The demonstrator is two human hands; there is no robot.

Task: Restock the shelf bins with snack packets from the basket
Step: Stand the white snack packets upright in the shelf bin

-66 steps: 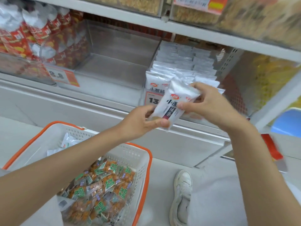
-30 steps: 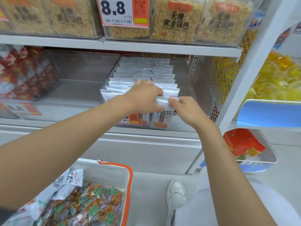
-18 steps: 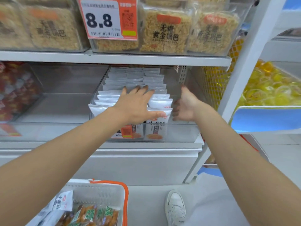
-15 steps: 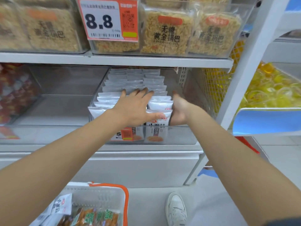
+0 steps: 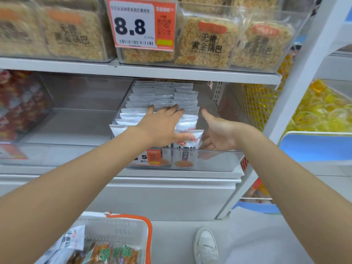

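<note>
Head view: left grip (image 5: 162, 126) is pressing flat, fingers straight, on crinkly white packets (image 5: 163, 96) in the clear plastic bin (image 5: 219, 161). Right grip (image 5: 217, 134) is hovering released, palm open, just beside them.

Stood in shop, snack aisle. Saw white shelves (image 5: 171, 72), clear bins (image 5: 219, 161) of packaged snacks (image 5: 204, 42), price tag (image 5: 133, 25) marked 8.8 with barcode, my basket (image 5: 116, 233) on floor.

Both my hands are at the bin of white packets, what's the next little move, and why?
Probably slide the right hand left against the front white packet to square it. That packet looks out of line with its row, the open palm faces it, and the left hand lies flat on the rows in the clear bin.
</note>
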